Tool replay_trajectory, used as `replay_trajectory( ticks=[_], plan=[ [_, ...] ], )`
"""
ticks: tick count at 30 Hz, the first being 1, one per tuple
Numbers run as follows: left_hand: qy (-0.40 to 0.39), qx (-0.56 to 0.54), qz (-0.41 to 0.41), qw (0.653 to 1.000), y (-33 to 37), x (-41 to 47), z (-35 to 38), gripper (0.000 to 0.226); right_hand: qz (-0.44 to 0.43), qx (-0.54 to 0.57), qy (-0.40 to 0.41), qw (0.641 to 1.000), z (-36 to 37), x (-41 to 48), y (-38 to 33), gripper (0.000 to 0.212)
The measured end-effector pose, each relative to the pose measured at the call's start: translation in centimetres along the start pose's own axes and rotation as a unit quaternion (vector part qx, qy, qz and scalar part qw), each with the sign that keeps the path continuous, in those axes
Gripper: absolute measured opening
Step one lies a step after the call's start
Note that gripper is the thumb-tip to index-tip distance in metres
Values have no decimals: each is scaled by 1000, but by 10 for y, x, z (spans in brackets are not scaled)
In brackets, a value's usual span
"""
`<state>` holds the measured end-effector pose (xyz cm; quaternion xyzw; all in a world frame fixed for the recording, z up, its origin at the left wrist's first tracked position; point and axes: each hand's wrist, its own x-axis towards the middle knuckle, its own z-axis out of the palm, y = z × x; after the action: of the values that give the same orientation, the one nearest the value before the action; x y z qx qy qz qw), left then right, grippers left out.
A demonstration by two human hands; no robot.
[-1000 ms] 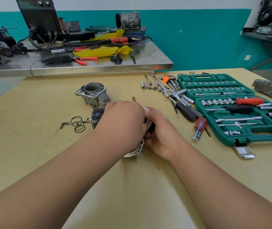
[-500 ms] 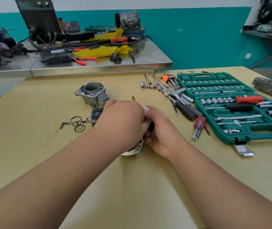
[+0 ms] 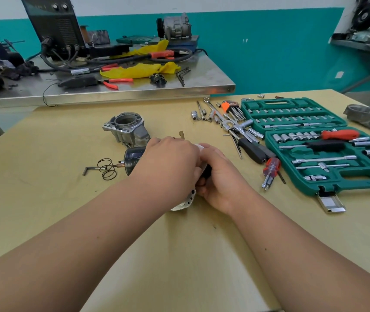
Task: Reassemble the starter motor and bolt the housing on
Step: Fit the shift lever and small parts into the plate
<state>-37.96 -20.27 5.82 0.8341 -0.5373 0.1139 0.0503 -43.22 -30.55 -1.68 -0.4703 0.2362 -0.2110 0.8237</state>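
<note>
- The starter motor (image 3: 132, 161) lies on its side on the tan table (image 3: 44, 199), right in front of the person.
- The left hand (image 3: 168, 165) is wrapped over the top of the motor and grips it. Only the dark round end sticks out on the left.
- The right hand (image 3: 220, 181) is curled round the other end of the motor, and the two hands touch.
- A silver plate with little holes (image 3: 188, 199) peeks out under the left hand.
- The gray housing (image 3: 127, 129) stands on the table just behind the motor, with its round hole facing up. No hand is on it.
- A wire spring (image 3: 107, 168) lies just left of the motor.
- An open green tool case (image 3: 314, 183) full of shiny sockets sits on the right.
- A small red screwdriver (image 3: 271, 170) lies between the case and the right hand.
- Farther back is a metal bench (image 3: 134, 91) with a yellow cloth (image 3: 139, 70) on it.
</note>
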Motion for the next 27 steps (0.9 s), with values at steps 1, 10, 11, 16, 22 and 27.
replay_trajectory(
  ticks=[1,10,11,16,22,27],
  plan=[
    [-11,-32,-15,999,-1,-1,-2,17,-1,3,4,1000,0,-1,0,18],
    [-62,-14,-63,996,-1,5,-8,27,-3,0,10,1000,1,-2,-1,20],
    [-54,7,-53,997,1,5,-6,27,-2,-3,9,1000,1,-2,-1,20],
    [-4,78,0,997,4,5,-1,12,3,-5,-7,1000,0,-1,-2,13],
    [12,52,18,998,3,1,3,10,-1,7,-8,1000,-1,1,-1,14],
    [-3,27,-41,999,-2,1,3,26,-9,5,-7,1000,-2,0,1,23]
  ],
)
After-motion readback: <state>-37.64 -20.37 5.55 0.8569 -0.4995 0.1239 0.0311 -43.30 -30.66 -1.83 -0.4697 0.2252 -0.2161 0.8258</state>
